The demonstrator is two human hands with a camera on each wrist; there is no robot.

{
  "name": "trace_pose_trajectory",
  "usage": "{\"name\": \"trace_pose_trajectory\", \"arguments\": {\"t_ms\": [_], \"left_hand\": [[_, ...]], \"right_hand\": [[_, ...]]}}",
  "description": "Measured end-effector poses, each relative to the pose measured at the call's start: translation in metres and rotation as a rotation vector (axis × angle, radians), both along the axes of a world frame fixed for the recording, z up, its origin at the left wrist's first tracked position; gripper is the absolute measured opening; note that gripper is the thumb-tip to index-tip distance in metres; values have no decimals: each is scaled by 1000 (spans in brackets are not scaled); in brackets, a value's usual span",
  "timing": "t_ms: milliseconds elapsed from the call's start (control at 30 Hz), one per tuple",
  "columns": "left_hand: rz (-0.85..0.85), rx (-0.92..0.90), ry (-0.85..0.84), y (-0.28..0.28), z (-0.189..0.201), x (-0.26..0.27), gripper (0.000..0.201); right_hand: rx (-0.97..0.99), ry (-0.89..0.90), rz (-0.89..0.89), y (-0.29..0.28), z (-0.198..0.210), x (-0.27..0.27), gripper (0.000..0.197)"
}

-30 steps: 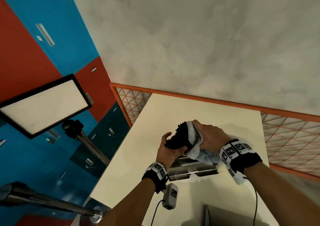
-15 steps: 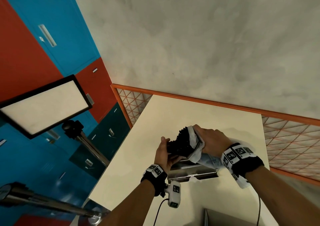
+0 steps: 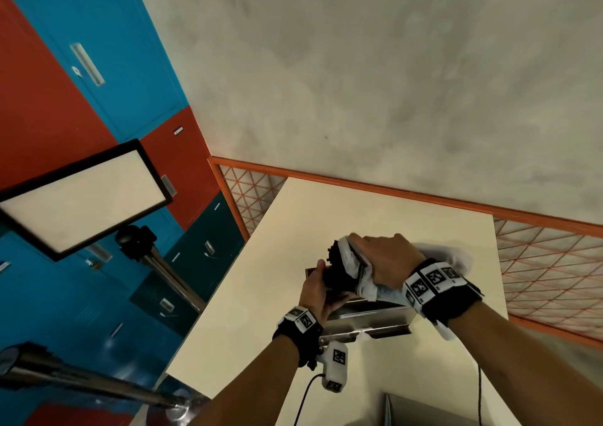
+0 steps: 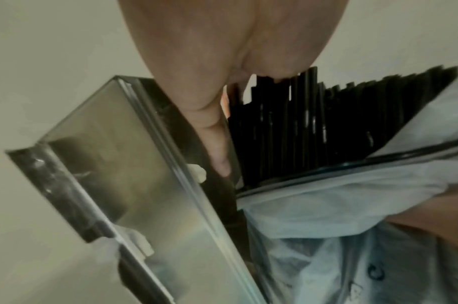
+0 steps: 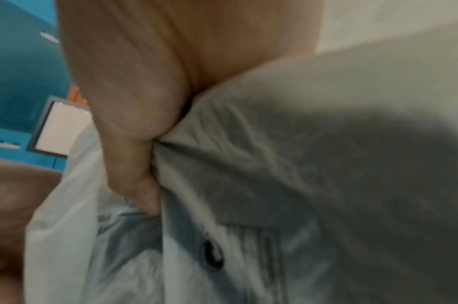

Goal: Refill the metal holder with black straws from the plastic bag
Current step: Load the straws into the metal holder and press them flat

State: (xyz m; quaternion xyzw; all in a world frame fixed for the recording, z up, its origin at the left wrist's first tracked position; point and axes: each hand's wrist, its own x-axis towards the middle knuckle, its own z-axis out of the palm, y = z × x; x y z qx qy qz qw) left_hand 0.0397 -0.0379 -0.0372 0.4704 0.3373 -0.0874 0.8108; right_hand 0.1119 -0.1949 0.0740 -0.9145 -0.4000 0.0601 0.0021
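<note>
The black straws (image 3: 337, 270) were bunched together, their ends poking out of the mouth of the plastic bag (image 3: 350, 259), right above the metal holder (image 3: 368, 319). My left hand (image 3: 316, 295) was wrapped round the bare part of that bundle, fingers curled on it from the 9 o'clock side. From the left wrist view the straws (image 4: 287, 127) fanned out dark against the bag's (image 4: 352, 197) white plastic, with the bag's black-lined opening crossing them, and one of my fingers (image 4: 217, 144) ran down between the straws and the holder's (image 4: 134, 164) shiny wall. My right hand (image 3: 386, 262) was clamped on the bag from the 3 o'clock side, squeezing the plastic; the right wrist view showed that hand (image 5: 128, 115) with the thumb dug into crumpled plastic (image 5: 248, 185), all blurred.

The holder stood on the cream table (image 3: 293, 229), just below both hands, at about the centre of the tabletop. Out at 9 o'clock, a white light panel (image 3: 81, 197) sat on its stand (image 3: 156, 262) in front of blue and red lockers (image 3: 114, 50). An orange railing (image 3: 424, 197) ran along the table's far edge at 12 o'clock, against a grey wall (image 3: 391, 66).
</note>
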Motion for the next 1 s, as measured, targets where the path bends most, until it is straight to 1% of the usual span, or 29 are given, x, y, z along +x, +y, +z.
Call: {"name": "trace_pose_trajectory", "arguments": {"t_ms": [67,133,167,233,267,333,367,400,433,467,500,533,567,600,667,767,800,867,933,967,1000], "left_hand": [[-28,57,14,-1,-6,-1,48],[-74,141,-16,-2,-5,-1,35],[-61,145,-21,-2,-2,-1,32],[7,95,-2,-1,-2,0,44],[10,97,11,0,-4,1,49],[9,131,10,0,-18,3,58],[-1,144,-3,1,-35,7,66],[-30,193,5,2,-53,10,76],[-50,284,18,2,-58,10,85],[-72,383,24,1,-51,8,86],[-74,465,12,-2,-35,4,77],[-77,533,-7,-5,-22,0,64],[-101,585,-36,-5,-20,0,53],[-137,635,-57,-6,-18,0,48],[-201,731,-77,-7,-16,0,44],[-232,761,-42,-7,-20,3,43],[-239,760,-46,-8,-20,4,44],[-232,735,-37,-7,-20,4,46],[-202,669,-22,-6,-19,4,52],[-206,654,-16,-6,-18,4,54],[-210,650,-20,-5,-17,4,55]], "right_hand": [[-49,28,2,1,-17,-4,43],[-73,34,3,2,-27,-5,41],[-75,32,4,2,-29,-5,41],[-75,24,1,3,-32,-2,41],[-80,25,-2,2,-33,-1,42],[-96,33,-13,2,-35,1,45],[-98,32,-12,1,-36,2,46],[-97,25,-5,1,-37,1,46],[-94,15,5,2,-37,0,46],[-98,8,13,2,-38,-1,45],[-106,4,19,3,-39,-2,44],[-113,7,18,4,-40,-4,44],[-119,15,11,6,-41,-5,44],[-124,22,10,8,-40,-6,44],[-142,51,17,10,-36,-8,43],[-80,108,24,7,-34,-13,42],[-78,121,18,4,-34,-14,46],[-115,174,-10,3,-36,-13,60],[-196,221,-16,5,-38,-8,81],[-249,216,-8,6,-40,-5,90],[-295,200,-1,7,-43,-4,93]]}}
